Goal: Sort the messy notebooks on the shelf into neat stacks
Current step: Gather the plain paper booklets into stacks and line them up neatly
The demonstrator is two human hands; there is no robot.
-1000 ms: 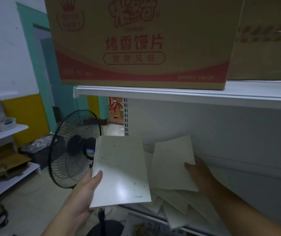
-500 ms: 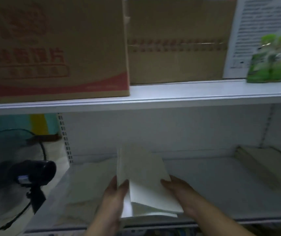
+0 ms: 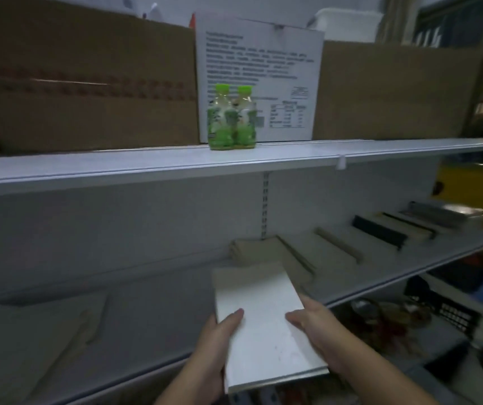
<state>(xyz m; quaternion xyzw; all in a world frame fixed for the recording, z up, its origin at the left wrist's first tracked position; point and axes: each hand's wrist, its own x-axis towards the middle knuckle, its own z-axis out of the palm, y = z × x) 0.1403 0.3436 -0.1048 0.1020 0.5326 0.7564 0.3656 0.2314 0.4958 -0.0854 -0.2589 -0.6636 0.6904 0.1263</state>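
Left hand [image 3: 217, 343], right hand [image 3: 319, 334] grip white notebook pile [image 3: 263, 325] by long edges, thumbs on cover, over grey shelf [image 3: 152, 311] front. Neat stacks [image 3: 301, 252] beyond right hand; loose notebooks [image 3: 38, 340] left of left hand. Above hands: upper shelf [image 3: 146, 165], green bottles [image 3: 231, 118], cardboard boxes [image 3: 88, 92].

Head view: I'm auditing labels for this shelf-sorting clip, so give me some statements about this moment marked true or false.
1. Both the left hand and the right hand hold the white notebooks. True.
2. The two green bottles stand on the lower shelf. False: they stand on the upper shelf, in front of the white printed box.
3. More notebook stacks lie in a row on the lower shelf, to the right of the held ones. True.
4. The upper shelf carries only the bottles. False: cardboard boxes stand there too.
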